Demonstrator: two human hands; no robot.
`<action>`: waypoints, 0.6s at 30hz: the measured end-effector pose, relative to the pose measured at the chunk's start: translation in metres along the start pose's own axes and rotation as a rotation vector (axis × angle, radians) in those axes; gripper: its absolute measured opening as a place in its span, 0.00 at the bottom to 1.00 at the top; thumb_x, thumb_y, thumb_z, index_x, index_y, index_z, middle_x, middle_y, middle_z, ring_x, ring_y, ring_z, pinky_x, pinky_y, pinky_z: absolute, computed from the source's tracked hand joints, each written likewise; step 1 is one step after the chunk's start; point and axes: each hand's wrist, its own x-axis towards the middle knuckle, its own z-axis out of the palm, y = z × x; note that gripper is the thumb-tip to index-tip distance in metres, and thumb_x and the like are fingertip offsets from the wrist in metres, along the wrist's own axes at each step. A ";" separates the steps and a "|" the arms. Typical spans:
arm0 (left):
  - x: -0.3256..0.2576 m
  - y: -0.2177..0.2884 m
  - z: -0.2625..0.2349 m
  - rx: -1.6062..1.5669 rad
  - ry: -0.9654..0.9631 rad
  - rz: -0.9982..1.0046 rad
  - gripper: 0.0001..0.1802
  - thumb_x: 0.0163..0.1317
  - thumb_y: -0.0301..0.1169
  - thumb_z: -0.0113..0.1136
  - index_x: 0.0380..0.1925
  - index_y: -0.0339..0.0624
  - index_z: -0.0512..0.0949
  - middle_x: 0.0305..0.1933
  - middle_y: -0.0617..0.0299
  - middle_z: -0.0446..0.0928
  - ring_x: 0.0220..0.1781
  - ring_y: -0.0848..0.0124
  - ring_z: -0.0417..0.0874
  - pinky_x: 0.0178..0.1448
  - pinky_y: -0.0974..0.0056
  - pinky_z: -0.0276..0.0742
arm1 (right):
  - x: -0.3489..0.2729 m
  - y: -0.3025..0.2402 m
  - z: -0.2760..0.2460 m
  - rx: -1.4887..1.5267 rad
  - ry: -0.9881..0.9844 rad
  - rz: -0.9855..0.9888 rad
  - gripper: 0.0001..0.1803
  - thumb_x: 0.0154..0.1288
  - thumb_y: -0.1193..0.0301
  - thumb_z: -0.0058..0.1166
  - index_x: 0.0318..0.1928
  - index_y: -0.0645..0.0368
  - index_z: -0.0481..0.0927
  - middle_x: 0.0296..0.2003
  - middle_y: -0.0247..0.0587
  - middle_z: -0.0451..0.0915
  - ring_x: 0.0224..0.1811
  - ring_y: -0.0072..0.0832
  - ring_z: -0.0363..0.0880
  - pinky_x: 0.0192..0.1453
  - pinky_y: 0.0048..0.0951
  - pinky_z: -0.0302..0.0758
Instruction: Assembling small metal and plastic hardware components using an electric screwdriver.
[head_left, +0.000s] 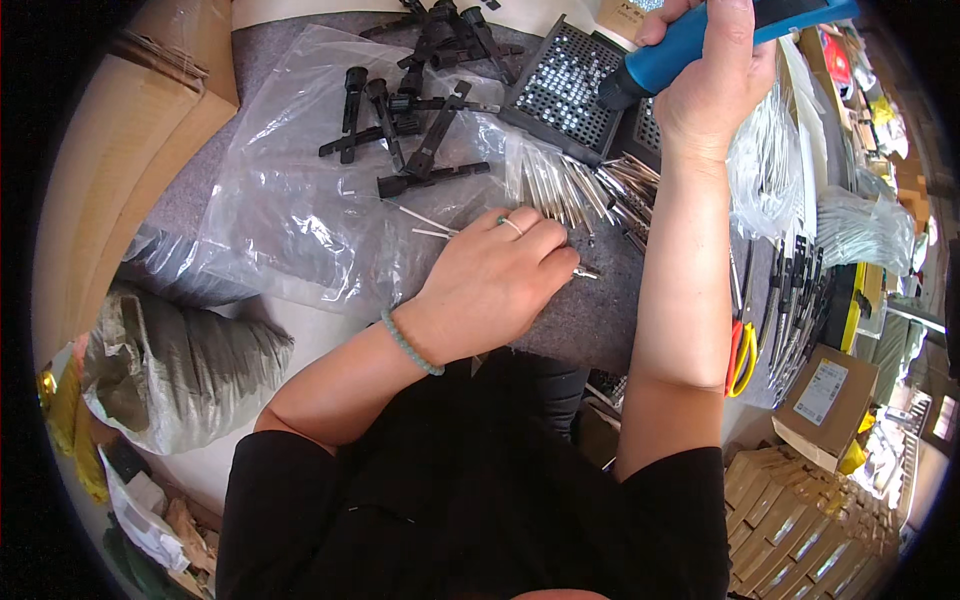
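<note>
My right hand (712, 80) is raised at the top right and grips a blue power screwdriver (690, 42) whose black tip points down-left over a black perforated tray (565, 85). My left hand (495, 280) rests on the grey mat (590, 320), its fingers closed over a small metal pin (586, 272) that sticks out to the right. A spread of silver metal pins (570, 190) lies just beyond that hand. Black plastic connector parts (410, 130) lie on a clear plastic bag (300, 200) to the upper left.
Scissors with red and yellow handles (740, 355) and several black tools lie at the right. Cardboard boxes (825, 395) stand at the right and lower right. A grey sack (170, 360) sits at the left. Clear bags of parts (860, 225) fill the far right.
</note>
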 end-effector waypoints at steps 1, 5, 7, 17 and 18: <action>0.000 0.000 0.001 -0.002 -0.005 -0.001 0.09 0.50 0.30 0.60 0.33 0.43 0.77 0.35 0.64 0.72 0.40 0.66 0.73 0.44 0.63 0.69 | -0.001 -0.002 0.000 -0.001 0.003 0.004 0.19 0.61 0.54 0.53 0.31 0.58 0.68 0.19 0.35 0.69 0.15 0.21 0.68 0.19 0.19 0.66; -0.003 -0.001 0.001 -0.032 0.006 -0.038 0.08 0.49 0.29 0.60 0.31 0.43 0.77 0.34 0.63 0.72 0.39 0.65 0.74 0.42 0.63 0.69 | -0.018 -0.033 0.008 0.049 0.052 -0.001 0.21 0.60 0.51 0.53 0.32 0.58 0.68 0.19 0.36 0.69 0.15 0.22 0.68 0.19 0.19 0.67; 0.002 -0.002 0.003 -0.040 0.090 0.030 0.07 0.49 0.29 0.61 0.31 0.42 0.77 0.33 0.63 0.72 0.39 0.64 0.74 0.41 0.63 0.69 | -0.029 -0.057 0.000 -0.092 0.044 -0.054 0.23 0.59 0.49 0.53 0.33 0.58 0.68 0.20 0.37 0.70 0.15 0.23 0.69 0.19 0.20 0.68; -0.001 -0.003 0.007 -0.013 0.101 0.028 0.08 0.49 0.30 0.62 0.31 0.43 0.78 0.34 0.63 0.73 0.39 0.64 0.75 0.41 0.62 0.70 | -0.073 -0.048 -0.057 0.159 -0.159 0.146 0.31 0.59 0.42 0.44 0.39 0.62 0.72 0.25 0.46 0.72 0.22 0.32 0.70 0.28 0.30 0.67; -0.001 -0.003 0.007 -0.016 0.099 0.026 0.08 0.49 0.30 0.62 0.31 0.43 0.78 0.34 0.63 0.73 0.39 0.64 0.75 0.41 0.61 0.70 | -0.075 -0.047 -0.058 0.160 -0.160 0.139 0.30 0.60 0.43 0.44 0.39 0.62 0.72 0.25 0.46 0.72 0.22 0.32 0.70 0.27 0.31 0.68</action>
